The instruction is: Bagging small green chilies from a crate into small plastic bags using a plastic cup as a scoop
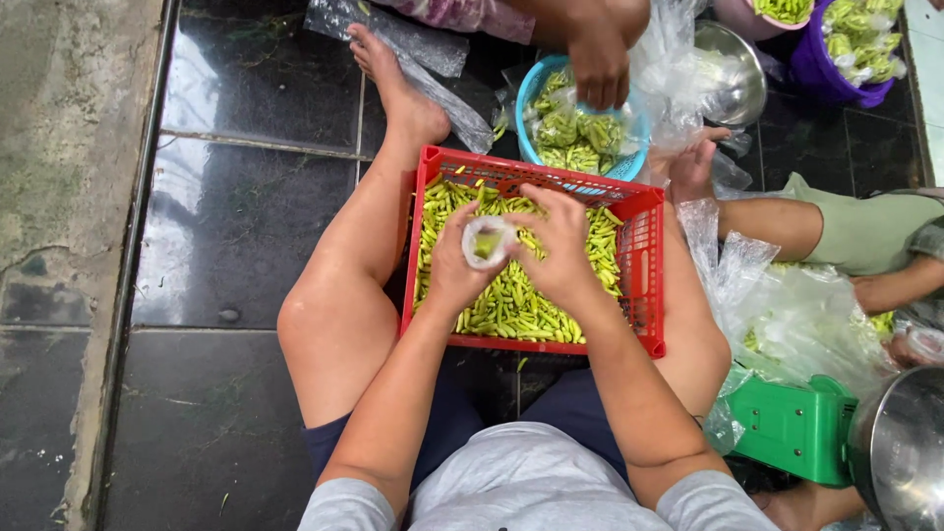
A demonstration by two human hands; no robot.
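I sit on the floor with a red plastic crate (641, 258) between my legs, filled with small green chillies (513, 307). Above the crate, my left hand (454, 264) and my right hand (557, 242) together hold a small clear plastic bag (488, 240) with a few chillies inside. My left hand grips the bag from the left and below. My right hand's fingers pinch its top and right side.
Another person's hand (600, 61) reaches into a blue basket (531, 90) of bagged chillies just beyond the crate. A steel bowl (739, 71), a purple tub (822, 61), loose plastic bags (777, 305), a green scale (795, 429) with a steel pan (903, 450) stand at the right. Black tiles lie at the left.
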